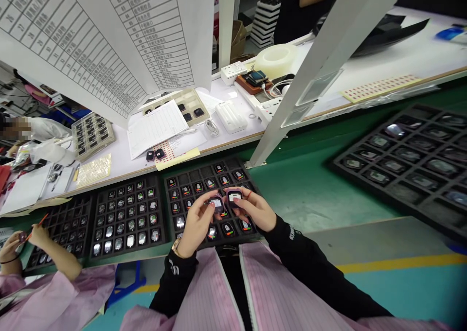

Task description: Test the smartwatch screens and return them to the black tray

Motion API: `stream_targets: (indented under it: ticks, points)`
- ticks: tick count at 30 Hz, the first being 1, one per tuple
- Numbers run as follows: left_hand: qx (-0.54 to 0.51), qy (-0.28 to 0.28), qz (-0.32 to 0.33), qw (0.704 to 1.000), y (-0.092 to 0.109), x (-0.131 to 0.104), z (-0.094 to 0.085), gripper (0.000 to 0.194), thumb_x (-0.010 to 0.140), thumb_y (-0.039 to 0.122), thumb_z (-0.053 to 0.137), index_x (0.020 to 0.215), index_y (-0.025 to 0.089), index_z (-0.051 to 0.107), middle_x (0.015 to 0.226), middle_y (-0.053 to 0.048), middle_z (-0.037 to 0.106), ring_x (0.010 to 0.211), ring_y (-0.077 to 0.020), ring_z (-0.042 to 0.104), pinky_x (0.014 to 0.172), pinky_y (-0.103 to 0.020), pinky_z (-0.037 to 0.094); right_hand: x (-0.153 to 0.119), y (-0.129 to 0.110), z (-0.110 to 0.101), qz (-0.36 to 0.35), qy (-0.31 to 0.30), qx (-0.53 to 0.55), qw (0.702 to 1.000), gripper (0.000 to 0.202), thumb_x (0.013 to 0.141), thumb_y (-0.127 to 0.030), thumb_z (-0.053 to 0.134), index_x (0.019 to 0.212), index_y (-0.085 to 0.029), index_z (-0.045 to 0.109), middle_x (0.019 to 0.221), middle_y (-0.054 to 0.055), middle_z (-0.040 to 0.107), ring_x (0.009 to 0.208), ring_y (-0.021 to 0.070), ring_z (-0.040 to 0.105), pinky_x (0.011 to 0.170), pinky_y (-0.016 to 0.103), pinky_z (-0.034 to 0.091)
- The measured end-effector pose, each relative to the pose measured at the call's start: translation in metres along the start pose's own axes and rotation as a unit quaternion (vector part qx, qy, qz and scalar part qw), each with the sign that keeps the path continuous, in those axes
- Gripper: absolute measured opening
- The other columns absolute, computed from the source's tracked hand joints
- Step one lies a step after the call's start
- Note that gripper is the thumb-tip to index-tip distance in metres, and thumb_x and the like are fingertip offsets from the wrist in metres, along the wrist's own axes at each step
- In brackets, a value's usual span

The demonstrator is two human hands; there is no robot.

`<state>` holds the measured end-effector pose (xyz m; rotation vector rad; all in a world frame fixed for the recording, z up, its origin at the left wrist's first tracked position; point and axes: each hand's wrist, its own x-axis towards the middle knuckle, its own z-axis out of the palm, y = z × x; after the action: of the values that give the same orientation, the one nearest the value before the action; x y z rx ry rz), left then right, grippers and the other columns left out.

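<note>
Smartwatch modules: left hand (195, 221) pinches 1 module (217, 204); right hand (255, 208) pinches another (234, 196), side by side above black tray (204, 175).

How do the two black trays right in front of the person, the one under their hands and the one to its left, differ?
The tray under the hands has several empty pockets along its top row; the tray to its left looks filled throughout. The first tray's small devices show red and green marks; the other's front rows look silvery. The left hand and right hand each hold a device above the first. Both are black gridded trays.
</note>
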<state>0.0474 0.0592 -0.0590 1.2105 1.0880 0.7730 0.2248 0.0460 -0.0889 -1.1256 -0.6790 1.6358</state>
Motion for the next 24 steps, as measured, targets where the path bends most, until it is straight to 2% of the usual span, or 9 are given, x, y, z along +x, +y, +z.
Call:
stream_targets:
  ticks: [3, 8, 14, 19, 24]
  points:
    - [-0.005, 0.002, 0.001, 1.0, -0.0016, 0.001, 0.0009, 0.036, 0.093, 0.037, 0.056, 0.125, 0.021, 0.063, 0.087, -0.004, 0.067, 0.065, -0.0108, 0.058, 0.059, -0.023, 0.042, 0.001, 0.0, 0.0, 0.003, 0.017, -0.01, 1.0, 0.06, 0.061, -0.055, 0.08, 0.104, -0.019, 0.059, 0.087, 0.008, 0.069, 0.043, 0.006, 0.041, 0.035, 0.019, 0.027]
    - [-0.019, -0.003, 0.006, 1.0, -0.0024, 0.0016, 0.0008, 0.035, 0.093, 0.037, 0.057, 0.124, 0.022, 0.063, 0.093, -0.004, 0.067, 0.066, -0.0102, 0.059, 0.058, -0.022, 0.042, 0.002, 0.0012, -0.0002, 0.009, 0.035, -0.019, 0.999, 0.057, 0.06, -0.053, 0.08, 0.101, -0.019, 0.06, 0.084, 0.008, 0.069, 0.044, 0.0065, 0.041, 0.037, 0.021, 0.025]
    - [-0.016, 0.008, 0.016, 1.0, -0.0037, 0.0048, 0.0014, 0.035, 0.088, 0.041, 0.065, 0.118, 0.022, 0.064, 0.099, -0.004, 0.067, 0.064, -0.0086, 0.057, 0.061, -0.023, 0.047, -0.0002, 0.0045, -0.0034, -0.025, 0.008, -0.031, 0.999, 0.054, 0.064, -0.049, 0.079, 0.108, -0.024, 0.063, 0.097, 0.013, 0.07, 0.046, 0.0083, 0.042, 0.037, 0.024, 0.028]
    - [-0.017, 0.001, 0.019, 1.0, -0.0018, 0.0048, 0.0007, 0.038, 0.086, 0.044, 0.066, 0.117, 0.022, 0.064, 0.105, -0.006, 0.067, 0.066, -0.0092, 0.057, 0.064, -0.024, 0.05, 0.0009, 0.0089, -0.0064, -0.031, -0.008, -0.032, 0.999, 0.051, 0.071, -0.057, 0.074, 0.113, -0.028, 0.067, 0.105, 0.014, 0.069, 0.048, 0.0104, 0.046, 0.037, 0.025, 0.03]
    - [-0.012, -0.001, 0.029, 1.0, 0.0029, 0.0012, -0.0012, 0.039, 0.086, 0.041, 0.068, 0.119, 0.022, 0.063, 0.11, -0.007, 0.067, 0.072, -0.0104, 0.058, 0.069, -0.025, 0.051, -0.0008, 0.009, -0.0041, -0.04, -0.011, -0.057, 0.997, 0.059, 0.072, -0.063, 0.073, 0.118, -0.027, 0.065, 0.105, 0.016, 0.068, 0.046, 0.0092, 0.044, 0.035, 0.025, 0.031]
